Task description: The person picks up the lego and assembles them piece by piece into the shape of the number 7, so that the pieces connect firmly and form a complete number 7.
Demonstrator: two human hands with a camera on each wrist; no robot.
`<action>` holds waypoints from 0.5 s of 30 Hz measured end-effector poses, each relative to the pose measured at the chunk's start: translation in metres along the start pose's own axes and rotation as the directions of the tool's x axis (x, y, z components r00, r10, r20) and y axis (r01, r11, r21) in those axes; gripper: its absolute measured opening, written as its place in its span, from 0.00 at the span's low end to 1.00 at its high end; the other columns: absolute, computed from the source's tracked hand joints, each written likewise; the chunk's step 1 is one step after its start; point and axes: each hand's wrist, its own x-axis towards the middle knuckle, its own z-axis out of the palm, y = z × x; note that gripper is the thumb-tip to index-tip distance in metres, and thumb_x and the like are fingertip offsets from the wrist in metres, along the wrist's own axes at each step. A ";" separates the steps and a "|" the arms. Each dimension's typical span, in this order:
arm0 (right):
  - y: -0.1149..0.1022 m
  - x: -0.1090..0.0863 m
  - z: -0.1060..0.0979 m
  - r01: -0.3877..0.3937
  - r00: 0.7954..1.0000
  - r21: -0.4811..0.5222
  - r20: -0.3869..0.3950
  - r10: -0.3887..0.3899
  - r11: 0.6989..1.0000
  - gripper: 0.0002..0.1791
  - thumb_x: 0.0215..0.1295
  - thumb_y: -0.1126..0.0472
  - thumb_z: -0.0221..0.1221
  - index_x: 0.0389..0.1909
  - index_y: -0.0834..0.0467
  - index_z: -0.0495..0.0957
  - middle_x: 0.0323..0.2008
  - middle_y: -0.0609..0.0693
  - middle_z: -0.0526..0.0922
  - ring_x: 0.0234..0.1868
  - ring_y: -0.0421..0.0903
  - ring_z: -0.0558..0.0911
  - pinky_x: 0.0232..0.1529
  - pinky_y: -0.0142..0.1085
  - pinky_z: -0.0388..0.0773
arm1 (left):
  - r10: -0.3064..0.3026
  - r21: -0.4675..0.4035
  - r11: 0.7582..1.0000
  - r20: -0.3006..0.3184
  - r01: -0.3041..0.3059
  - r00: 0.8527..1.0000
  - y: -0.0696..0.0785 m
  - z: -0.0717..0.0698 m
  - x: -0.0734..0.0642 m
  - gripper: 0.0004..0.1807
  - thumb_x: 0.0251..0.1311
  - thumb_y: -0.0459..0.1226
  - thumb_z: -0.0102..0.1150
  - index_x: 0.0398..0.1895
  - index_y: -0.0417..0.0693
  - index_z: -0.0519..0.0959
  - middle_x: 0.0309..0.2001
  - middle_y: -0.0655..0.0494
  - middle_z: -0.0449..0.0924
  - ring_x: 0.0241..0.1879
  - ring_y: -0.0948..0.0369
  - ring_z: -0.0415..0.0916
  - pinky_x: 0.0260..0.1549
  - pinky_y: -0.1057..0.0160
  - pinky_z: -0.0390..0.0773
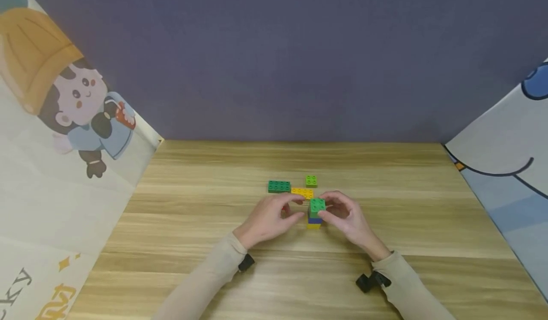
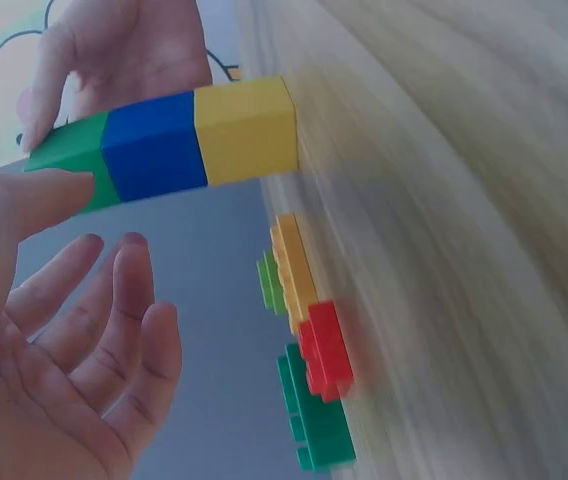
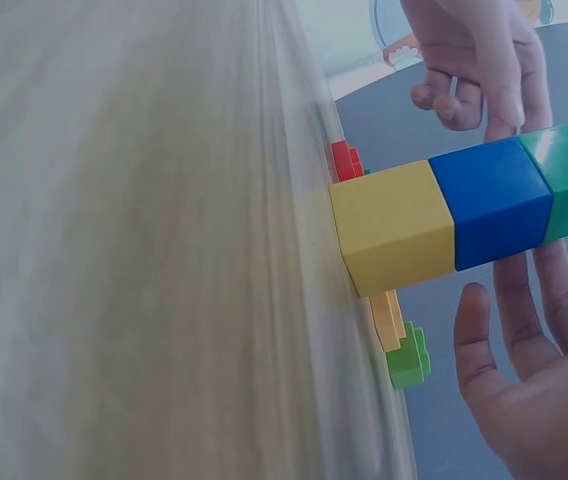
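Observation:
A small tower of three blocks stands upright on the table: a yellow block [image 3: 396, 228] at the bottom, a blue block [image 3: 492, 203] in the middle and a green block [image 1: 317, 206] with studs on top. My right hand [image 1: 348, 218] pinches the green block, thumb at its near side and index finger behind. On the tower's left side, my left hand [image 1: 274, 218] holds nothing; its thumb and fingers are spread apart and loosely bent. In the left wrist view its thumb [image 2: 54, 195] overlaps the green block.
Behind the tower lie a dark green brick [image 1: 279, 186], an orange-yellow brick [image 1: 302, 193] and a lime green brick [image 1: 311, 181]. A red brick [image 2: 326, 350] sits beside them, mostly hidden by my left hand in the head view. A dark panel [image 1: 299, 63] borders the table's back edge.

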 end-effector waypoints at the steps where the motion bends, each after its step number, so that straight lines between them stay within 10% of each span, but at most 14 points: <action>1: 0.000 0.000 0.000 0.003 1.000 0.002 0.000 -0.003 1.000 0.18 0.67 0.78 0.64 0.56 0.72 0.77 0.51 0.35 0.86 0.53 0.36 0.84 0.53 0.28 0.84 | -0.006 0.004 1.000 -0.008 0.006 1.000 -0.001 -0.001 0.000 0.20 0.72 0.46 0.68 0.63 0.52 0.84 0.54 0.57 0.90 0.36 0.68 0.78 0.36 0.69 0.79; 8: 0.000 -0.001 0.000 0.013 1.000 -0.001 -0.003 -0.013 1.000 0.18 0.67 0.79 0.64 0.57 0.73 0.77 0.51 0.35 0.86 0.52 0.36 0.84 0.52 0.28 0.84 | -0.051 -0.006 0.999 -0.070 0.051 0.996 -0.007 -0.007 0.003 0.18 0.71 0.41 0.69 0.61 0.46 0.85 0.42 0.54 0.89 0.33 0.64 0.77 0.35 0.65 0.79; 15: 0.000 0.000 0.002 0.009 1.000 -0.001 -0.011 -0.009 1.000 0.18 0.66 0.79 0.64 0.56 0.73 0.77 0.51 0.35 0.86 0.52 0.36 0.84 0.52 0.28 0.84 | -0.076 -0.001 0.997 -0.101 0.076 0.992 -0.010 -0.011 0.004 0.19 0.71 0.41 0.69 0.61 0.46 0.85 0.53 0.52 0.90 0.35 0.65 0.80 0.37 0.65 0.81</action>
